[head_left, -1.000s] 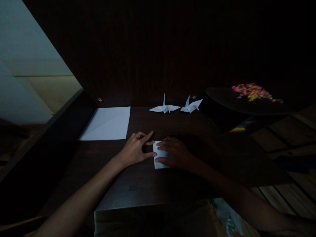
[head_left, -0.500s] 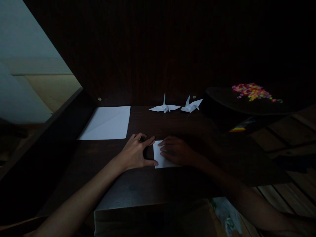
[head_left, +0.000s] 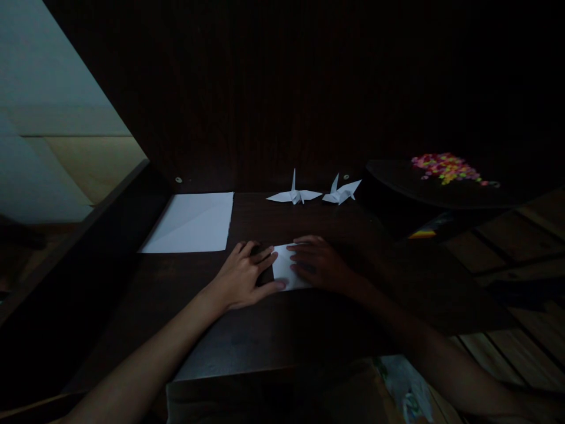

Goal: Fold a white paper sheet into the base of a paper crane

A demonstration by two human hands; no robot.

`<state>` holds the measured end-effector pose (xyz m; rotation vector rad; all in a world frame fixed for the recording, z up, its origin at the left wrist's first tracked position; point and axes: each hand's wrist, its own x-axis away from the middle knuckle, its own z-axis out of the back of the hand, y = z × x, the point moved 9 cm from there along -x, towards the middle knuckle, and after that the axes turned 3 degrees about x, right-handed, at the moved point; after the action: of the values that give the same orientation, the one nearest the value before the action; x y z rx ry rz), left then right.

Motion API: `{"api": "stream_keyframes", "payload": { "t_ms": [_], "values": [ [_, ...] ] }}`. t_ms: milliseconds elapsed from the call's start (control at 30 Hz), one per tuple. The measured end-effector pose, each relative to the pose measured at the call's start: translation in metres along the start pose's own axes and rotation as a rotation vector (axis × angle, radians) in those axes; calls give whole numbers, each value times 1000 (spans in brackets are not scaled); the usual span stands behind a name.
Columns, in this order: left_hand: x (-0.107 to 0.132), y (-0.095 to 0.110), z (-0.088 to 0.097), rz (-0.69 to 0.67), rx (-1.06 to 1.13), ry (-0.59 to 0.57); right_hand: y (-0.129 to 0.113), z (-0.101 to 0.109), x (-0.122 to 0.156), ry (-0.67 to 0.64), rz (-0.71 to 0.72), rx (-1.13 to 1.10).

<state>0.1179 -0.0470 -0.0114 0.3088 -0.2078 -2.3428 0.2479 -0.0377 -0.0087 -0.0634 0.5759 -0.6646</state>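
The small white folded paper (head_left: 283, 269) lies flat on the dark counter (head_left: 265, 333), near its front middle. It looks roughly rectangular. Its right part is hidden under the right hand (head_left: 320, 268), and the left hand (head_left: 242, 277) touches its left edge.

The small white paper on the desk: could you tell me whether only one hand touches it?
No, the left hand touches the small white paper at its left edge and the right hand rests on it.
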Motion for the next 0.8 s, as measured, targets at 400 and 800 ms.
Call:
{"api": "stream_keyframes", "payload": {
  "t_ms": [400, 800],
  "values": [
    [-2, -12, -4, -9, 21, 34, 28, -7, 4, -195, -111, 2],
    [-9, 9, -23, -124, 82, 1, 30, -12, 5, -140, -110, -17]
  ]
}}
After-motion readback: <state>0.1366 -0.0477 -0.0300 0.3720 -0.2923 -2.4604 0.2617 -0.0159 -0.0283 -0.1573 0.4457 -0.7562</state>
